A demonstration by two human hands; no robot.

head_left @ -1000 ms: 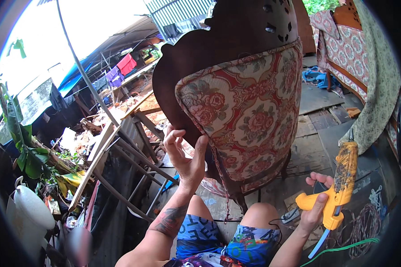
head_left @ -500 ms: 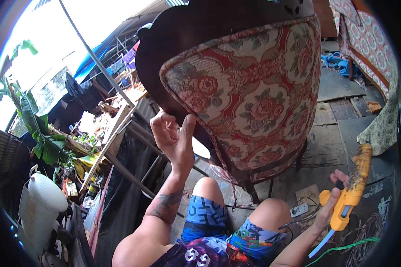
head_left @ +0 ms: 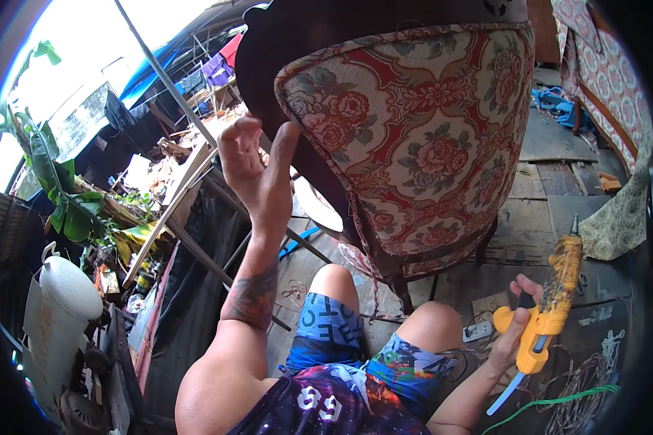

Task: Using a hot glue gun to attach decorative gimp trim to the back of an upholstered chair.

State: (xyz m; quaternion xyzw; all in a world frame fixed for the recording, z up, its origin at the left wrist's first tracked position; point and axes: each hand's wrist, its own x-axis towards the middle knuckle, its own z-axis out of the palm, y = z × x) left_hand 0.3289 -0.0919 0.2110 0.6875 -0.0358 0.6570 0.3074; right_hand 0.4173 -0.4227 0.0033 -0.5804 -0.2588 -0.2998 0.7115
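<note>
A chair back covered in red and cream floral fabric, set in a dark carved wooden frame, stands before my knees. My left hand is raised by the frame's left edge. Its fingers are bent, the thumb stands apart from them, and nothing shows between them; whether the thumb touches the frame or trim I cannot tell. Low on the right, my right hand grips a yellow hot glue gun with dark stains on its barrel. The nozzle points up, and a pale glue stick pokes out of the rear.
A power strip lies on the plank floor beside my right knee. Green cord and tangled string are at the lower right. Another floral upholstered piece stands far right. To the left are a white cylindrical container and metal poles.
My left hand has moved left and up, away from the chair's lower trim. The glue gun in my right hand has shifted slightly left. The whole view has shifted a little.
</note>
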